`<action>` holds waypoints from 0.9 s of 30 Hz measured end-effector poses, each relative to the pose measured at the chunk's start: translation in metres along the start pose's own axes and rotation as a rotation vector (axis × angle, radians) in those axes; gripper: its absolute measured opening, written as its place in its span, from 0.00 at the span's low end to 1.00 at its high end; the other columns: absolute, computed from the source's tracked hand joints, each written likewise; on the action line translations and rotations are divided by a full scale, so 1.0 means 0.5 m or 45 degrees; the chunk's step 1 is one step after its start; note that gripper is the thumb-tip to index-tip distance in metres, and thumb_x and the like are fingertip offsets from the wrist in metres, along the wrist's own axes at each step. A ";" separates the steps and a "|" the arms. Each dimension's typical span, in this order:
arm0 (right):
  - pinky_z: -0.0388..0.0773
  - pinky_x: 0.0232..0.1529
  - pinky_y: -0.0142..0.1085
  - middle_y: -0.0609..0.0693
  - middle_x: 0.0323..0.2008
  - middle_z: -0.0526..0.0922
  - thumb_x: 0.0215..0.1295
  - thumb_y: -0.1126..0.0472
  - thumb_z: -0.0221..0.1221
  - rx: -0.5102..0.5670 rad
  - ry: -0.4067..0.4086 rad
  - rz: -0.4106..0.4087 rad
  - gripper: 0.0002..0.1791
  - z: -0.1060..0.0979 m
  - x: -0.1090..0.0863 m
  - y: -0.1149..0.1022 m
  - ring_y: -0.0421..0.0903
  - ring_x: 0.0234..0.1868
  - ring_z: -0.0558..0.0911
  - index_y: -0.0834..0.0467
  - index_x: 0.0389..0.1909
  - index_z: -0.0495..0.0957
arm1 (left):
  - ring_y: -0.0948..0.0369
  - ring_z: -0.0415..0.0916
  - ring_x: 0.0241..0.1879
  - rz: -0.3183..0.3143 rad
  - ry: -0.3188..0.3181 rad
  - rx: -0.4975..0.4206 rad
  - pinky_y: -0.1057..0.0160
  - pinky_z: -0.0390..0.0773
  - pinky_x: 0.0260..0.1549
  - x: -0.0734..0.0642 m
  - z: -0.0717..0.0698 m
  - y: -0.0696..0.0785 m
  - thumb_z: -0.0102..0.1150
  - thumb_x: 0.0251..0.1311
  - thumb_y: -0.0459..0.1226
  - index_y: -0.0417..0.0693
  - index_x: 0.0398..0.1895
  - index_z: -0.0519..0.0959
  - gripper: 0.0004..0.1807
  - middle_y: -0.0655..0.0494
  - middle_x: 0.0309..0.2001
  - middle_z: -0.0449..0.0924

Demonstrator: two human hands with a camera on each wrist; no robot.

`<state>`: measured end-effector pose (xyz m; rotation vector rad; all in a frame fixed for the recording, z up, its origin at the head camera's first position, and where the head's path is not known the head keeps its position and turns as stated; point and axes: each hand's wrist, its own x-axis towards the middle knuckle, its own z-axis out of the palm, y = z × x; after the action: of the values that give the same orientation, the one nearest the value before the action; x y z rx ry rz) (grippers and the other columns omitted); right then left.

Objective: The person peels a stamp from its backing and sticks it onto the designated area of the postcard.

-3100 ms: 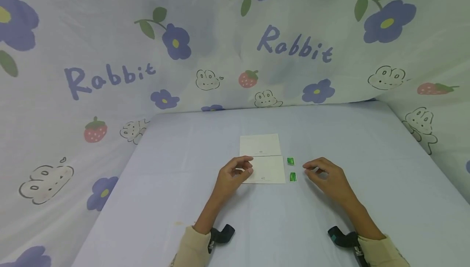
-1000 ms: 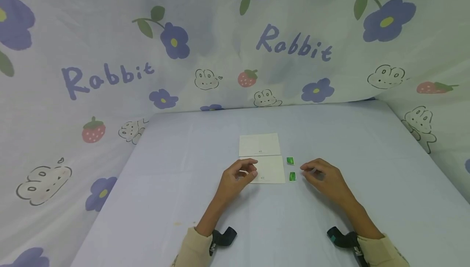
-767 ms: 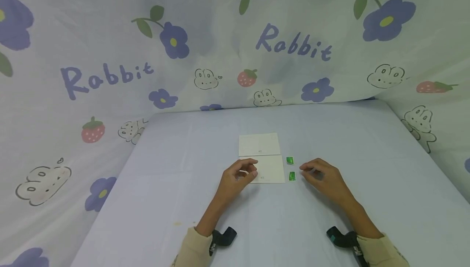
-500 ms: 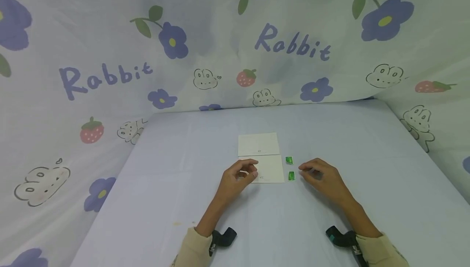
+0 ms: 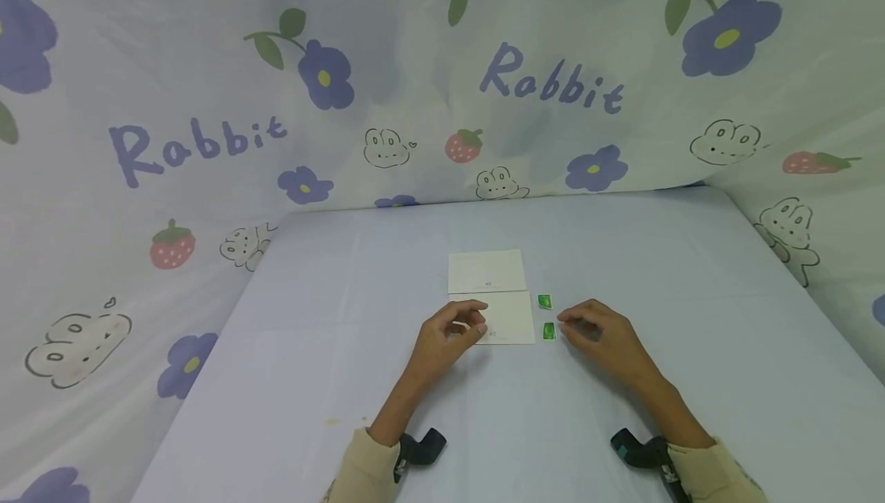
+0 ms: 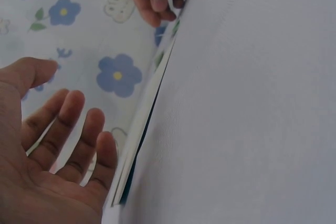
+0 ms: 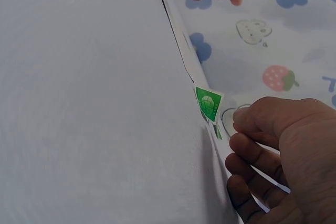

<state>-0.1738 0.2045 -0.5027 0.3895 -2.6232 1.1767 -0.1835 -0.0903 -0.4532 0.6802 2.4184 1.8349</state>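
Two cream cards or envelopes lie flat on the table, the far card (image 5: 487, 269) just behind the near card (image 5: 510, 315). Small green stamps with white borders sit to their right: a far stamp (image 5: 545, 302) and a near stamp (image 5: 549, 331). My left hand (image 5: 441, 338) hovers over the left end of the near card, fingers loosely bent, holding nothing. Just right of the near stamp is my right hand (image 5: 610, 340), its fingers relaxed and nothing between them. In the right wrist view a green stamp (image 7: 209, 103) stands up at an angle, close to the thumb and apart from it.
A pale cloth covers the table (image 5: 346, 273). Behind it hangs a curtain (image 5: 415, 104) printed with flowers, rabbits and strawberries. Black wrist cameras are strapped on both arms, the left camera (image 5: 423, 447) and the right camera (image 5: 636, 448).
My right hand has come slightly left, closer to the near stamp. My left hand has shifted a little right over the near card, then stayed still. Cards and stamps lie as before.
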 end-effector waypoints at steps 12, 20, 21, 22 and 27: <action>0.77 0.44 0.32 0.42 0.43 0.81 0.61 0.64 0.70 -0.004 -0.009 -0.016 0.11 0.008 0.003 0.009 0.40 0.44 0.78 0.53 0.45 0.85 | 0.55 0.77 0.46 0.008 0.002 0.015 0.51 0.78 0.46 0.000 0.001 -0.001 0.63 0.67 0.33 0.38 0.56 0.80 0.16 0.49 0.42 0.80; 0.76 0.46 0.39 0.46 0.45 0.79 0.62 0.63 0.69 0.009 -0.048 0.021 0.13 0.019 0.003 0.004 0.46 0.48 0.77 0.55 0.48 0.85 | 0.56 0.78 0.46 0.015 0.001 0.019 0.52 0.78 0.46 0.000 0.001 -0.004 0.63 0.67 0.34 0.39 0.56 0.80 0.16 0.49 0.42 0.81; 0.76 0.47 0.40 0.46 0.46 0.78 0.62 0.64 0.69 0.002 -0.053 0.020 0.13 0.019 0.003 0.003 0.46 0.48 0.77 0.56 0.49 0.85 | 0.56 0.78 0.46 0.017 0.000 0.018 0.52 0.78 0.46 0.000 0.002 -0.004 0.63 0.66 0.33 0.39 0.56 0.80 0.16 0.49 0.42 0.81; 0.77 0.46 0.41 0.47 0.46 0.78 0.62 0.64 0.69 -0.008 -0.054 0.015 0.13 0.019 0.003 0.002 0.47 0.48 0.77 0.56 0.49 0.85 | 0.55 0.78 0.46 0.019 -0.001 0.017 0.52 0.78 0.46 0.001 0.002 -0.004 0.63 0.66 0.33 0.39 0.56 0.80 0.16 0.49 0.42 0.81; 0.77 0.47 0.43 0.47 0.45 0.77 0.61 0.66 0.69 -0.035 -0.054 -0.009 0.14 0.019 0.004 0.001 0.48 0.49 0.76 0.56 0.48 0.86 | 0.55 0.78 0.46 0.020 -0.002 0.017 0.52 0.79 0.45 0.002 0.003 -0.004 0.63 0.66 0.33 0.39 0.55 0.80 0.16 0.49 0.42 0.81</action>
<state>-0.1767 0.1973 -0.5087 0.4221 -2.6690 1.1413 -0.1843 -0.0890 -0.4552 0.7031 2.4336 1.8248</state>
